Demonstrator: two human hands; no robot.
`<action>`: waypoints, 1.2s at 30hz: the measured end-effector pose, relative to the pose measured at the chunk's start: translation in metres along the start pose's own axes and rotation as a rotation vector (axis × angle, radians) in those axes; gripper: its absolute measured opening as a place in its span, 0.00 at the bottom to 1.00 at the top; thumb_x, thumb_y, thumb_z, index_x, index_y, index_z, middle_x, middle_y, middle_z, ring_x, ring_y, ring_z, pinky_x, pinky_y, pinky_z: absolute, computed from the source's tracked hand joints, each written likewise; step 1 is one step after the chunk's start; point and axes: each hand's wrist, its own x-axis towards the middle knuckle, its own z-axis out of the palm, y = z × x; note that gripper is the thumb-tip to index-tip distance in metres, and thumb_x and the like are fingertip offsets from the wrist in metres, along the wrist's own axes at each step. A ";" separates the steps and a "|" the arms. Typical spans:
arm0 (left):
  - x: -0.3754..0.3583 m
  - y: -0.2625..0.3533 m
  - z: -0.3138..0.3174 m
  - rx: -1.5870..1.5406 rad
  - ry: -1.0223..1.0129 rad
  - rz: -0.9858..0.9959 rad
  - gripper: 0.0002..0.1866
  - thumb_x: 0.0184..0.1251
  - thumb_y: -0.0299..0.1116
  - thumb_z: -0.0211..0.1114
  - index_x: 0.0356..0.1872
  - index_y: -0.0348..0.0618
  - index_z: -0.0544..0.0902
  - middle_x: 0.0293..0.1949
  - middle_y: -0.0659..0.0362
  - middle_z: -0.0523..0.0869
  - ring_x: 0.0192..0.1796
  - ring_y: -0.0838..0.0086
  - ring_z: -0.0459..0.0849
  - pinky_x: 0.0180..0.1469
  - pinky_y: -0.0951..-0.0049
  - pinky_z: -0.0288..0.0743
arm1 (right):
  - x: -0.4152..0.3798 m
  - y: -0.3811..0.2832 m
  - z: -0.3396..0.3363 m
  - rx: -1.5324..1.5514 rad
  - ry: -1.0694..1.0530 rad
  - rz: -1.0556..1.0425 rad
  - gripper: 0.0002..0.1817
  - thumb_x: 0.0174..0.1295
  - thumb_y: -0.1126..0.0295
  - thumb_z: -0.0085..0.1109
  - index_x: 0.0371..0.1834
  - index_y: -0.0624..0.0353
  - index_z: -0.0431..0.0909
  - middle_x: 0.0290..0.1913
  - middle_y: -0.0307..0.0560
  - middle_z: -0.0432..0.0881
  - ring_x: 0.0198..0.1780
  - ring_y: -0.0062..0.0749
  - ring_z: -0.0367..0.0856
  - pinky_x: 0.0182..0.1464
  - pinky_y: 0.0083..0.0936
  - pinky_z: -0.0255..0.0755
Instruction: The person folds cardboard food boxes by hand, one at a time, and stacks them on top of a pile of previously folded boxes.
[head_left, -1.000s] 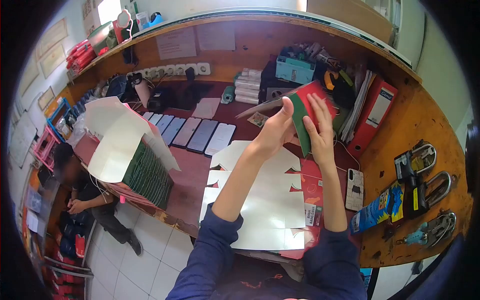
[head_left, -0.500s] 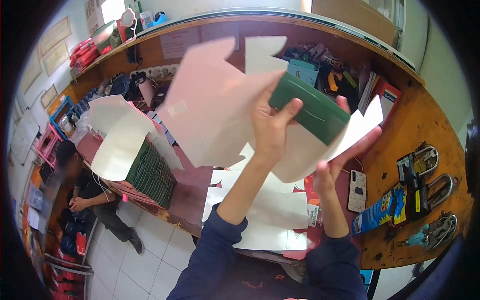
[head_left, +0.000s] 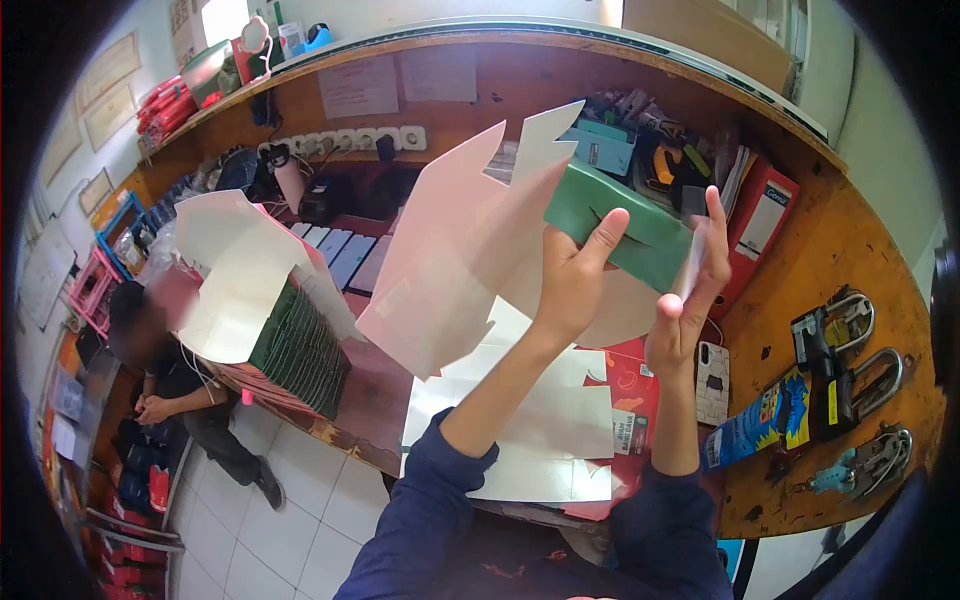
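Observation:
A partly folded cardboard carton (head_left: 440, 250), white inside with a green outer panel (head_left: 615, 215), is held up above the table. My left hand (head_left: 577, 275) grips it, thumb pressed on the green panel and fingers hidden behind. My right hand (head_left: 695, 300) is at the carton's right end, its fingers upright and extended behind a blurred flap, its thumb in front. Below my hands lie flat white carton sheets (head_left: 500, 430) with cut edges, over a red printed sheet (head_left: 630, 375).
On the left stands a stack of green cartons (head_left: 305, 350). To the right are a phone (head_left: 712, 385), a blue pouch (head_left: 755, 425), black padlocks (head_left: 840, 400) and a red binder (head_left: 760, 235). A power strip (head_left: 350, 140) lines the back. A person (head_left: 190, 390) sits at far left.
The carton has tilted and shifted right and down, uncovering the power strip and phones behind. My left hand moved right with it. The flap at my right hand now stands more upright.

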 end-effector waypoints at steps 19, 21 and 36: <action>-0.002 0.012 -0.021 0.407 -0.200 -0.198 0.20 0.67 0.43 0.57 0.51 0.36 0.72 0.40 0.57 0.80 0.39 0.73 0.81 0.44 0.73 0.75 | 0.007 -0.015 0.001 -0.201 -0.239 0.064 0.38 0.45 0.79 0.64 0.63 0.58 0.59 0.62 0.59 0.63 0.57 0.50 0.70 0.55 0.36 0.68; -0.013 0.028 -0.041 0.717 -0.422 -0.164 0.24 0.66 0.44 0.58 0.53 0.33 0.72 0.41 0.58 0.79 0.43 0.77 0.77 0.47 0.77 0.72 | -0.001 -0.008 -0.004 -0.013 -0.323 0.286 0.37 0.45 0.78 0.64 0.62 0.58 0.61 0.60 0.57 0.68 0.57 0.52 0.71 0.56 0.36 0.68; -0.075 0.072 -0.039 0.716 -0.044 0.220 0.14 0.70 0.26 0.48 0.53 0.31 0.69 0.47 0.54 0.77 0.50 0.70 0.74 0.58 0.71 0.63 | -0.038 -0.064 0.050 -0.097 0.016 0.007 0.37 0.39 0.76 0.75 0.47 0.67 0.56 0.59 0.70 0.67 0.57 0.57 0.73 0.52 0.36 0.75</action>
